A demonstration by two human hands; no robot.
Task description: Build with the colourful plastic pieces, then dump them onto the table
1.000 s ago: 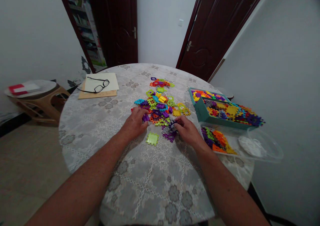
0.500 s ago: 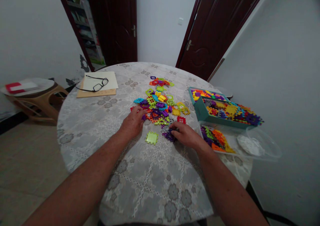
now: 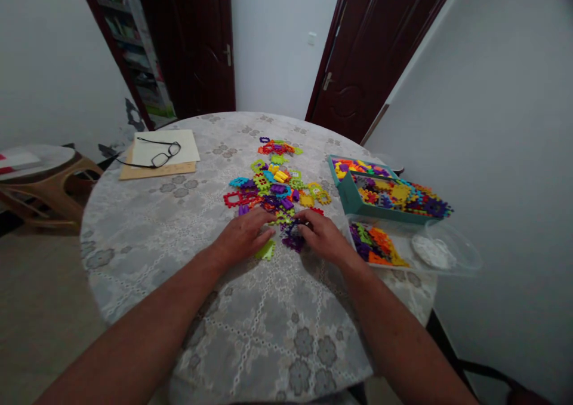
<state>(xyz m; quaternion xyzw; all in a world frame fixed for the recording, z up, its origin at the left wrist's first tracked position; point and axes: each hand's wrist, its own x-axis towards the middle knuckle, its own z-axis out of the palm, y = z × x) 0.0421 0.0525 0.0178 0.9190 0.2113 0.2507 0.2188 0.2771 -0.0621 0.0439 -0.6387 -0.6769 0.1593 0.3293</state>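
A pile of colourful plastic building pieces point(image 3: 277, 178) with notched edges lies on the table in front of me. My left hand point(image 3: 244, 235) is at the near left of the pile, fingers stretched toward green pieces and thumb apart, with nothing visible in it. Under its thumb side lies a light green square piece point(image 3: 267, 250), partly covered. My right hand point(image 3: 320, 235) is at the near right, its fingers and thumb curled around dark purple pieces point(image 3: 293, 238). A red piece point(image 3: 317, 211) shows just behind it.
At right, teal boxes point(image 3: 380, 209) of pieces stand behind a clear plastic tray point(image 3: 405, 255) holding more pieces and a white bundle. Black glasses point(image 3: 161, 157) rest on paper point(image 3: 188, 145) at left. A patterned cloth point(image 3: 250, 333) covers the round table.
My left hand has moved right and nearer, from the pile's left side to above the light green square. My right hand stays by the dark purple pieces. The view has shifted slightly.
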